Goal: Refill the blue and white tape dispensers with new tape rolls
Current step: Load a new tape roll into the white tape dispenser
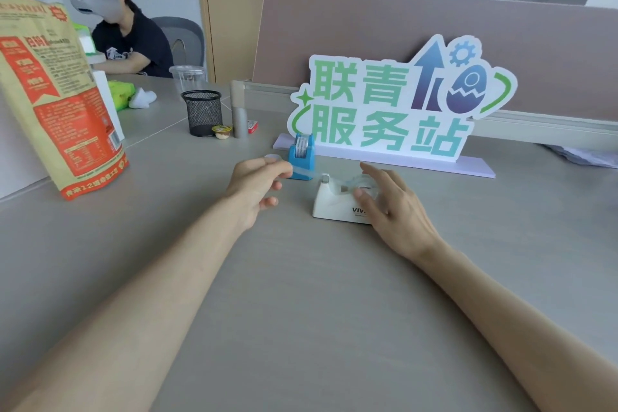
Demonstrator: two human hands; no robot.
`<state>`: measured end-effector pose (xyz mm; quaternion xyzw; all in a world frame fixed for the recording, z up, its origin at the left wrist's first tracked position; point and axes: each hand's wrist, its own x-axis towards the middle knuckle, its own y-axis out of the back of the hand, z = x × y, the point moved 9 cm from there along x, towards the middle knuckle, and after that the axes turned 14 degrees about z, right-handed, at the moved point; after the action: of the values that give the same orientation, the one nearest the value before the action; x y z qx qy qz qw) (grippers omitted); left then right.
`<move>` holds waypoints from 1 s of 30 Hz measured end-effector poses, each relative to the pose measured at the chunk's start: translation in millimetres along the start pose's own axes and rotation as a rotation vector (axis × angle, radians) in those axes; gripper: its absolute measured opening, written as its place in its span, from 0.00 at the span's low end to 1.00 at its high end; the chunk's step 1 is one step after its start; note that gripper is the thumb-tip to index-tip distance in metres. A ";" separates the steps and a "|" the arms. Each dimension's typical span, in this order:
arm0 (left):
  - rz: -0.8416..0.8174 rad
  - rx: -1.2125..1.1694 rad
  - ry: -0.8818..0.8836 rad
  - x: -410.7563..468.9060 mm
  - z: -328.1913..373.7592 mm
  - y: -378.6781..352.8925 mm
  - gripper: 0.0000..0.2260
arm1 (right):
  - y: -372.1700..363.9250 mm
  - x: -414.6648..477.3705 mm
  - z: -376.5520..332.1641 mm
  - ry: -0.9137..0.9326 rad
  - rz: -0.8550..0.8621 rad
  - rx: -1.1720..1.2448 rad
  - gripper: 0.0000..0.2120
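The white tape dispenser [334,202] sits on the grey desk with a clear tape roll [359,182] in its cradle. My right hand [391,207] rests on the roll and the dispenser's right end. A strip of clear tape [306,173] runs left from the dispenser's cutter to my left hand [255,182], which pinches the strip's free end. The blue tape dispenser [302,157] stands just behind my left hand, upright, with a white roll in it. A small pale round object [272,156], partly hidden, lies behind my left fingers.
A cut-out sign [384,104] on a lilac base stands right behind the dispensers. A black mesh pen cup [202,112], a small jelly cup [221,131] and a grey post [239,110] are at back left. A large orange bag [57,94] stands at left. Two people sit beyond.
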<state>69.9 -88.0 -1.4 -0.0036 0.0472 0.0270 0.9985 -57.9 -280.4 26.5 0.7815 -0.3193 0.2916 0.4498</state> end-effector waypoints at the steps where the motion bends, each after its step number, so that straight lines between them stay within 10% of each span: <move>1: 0.003 -0.001 0.000 0.6 0.0 0.4 0.02 | -0.7 -0.2 -0.3 0.007 -0.002 0.000 0.22; 19: 0.036 0.109 -0.074 2.7 0.2 7.1 0.02 | -2.0 -0.2 -1.2 0.022 -0.005 -0.008 0.22; 30: 0.010 0.529 -0.525 -7.7 4.9 -14.7 0.03 | -3.8 -0.8 0.7 0.009 -0.017 -0.031 0.22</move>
<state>63.5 -103.0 4.3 0.2618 -0.2051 0.0187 0.9429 -55.4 -279.3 23.6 0.7759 -0.3151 0.2860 0.4658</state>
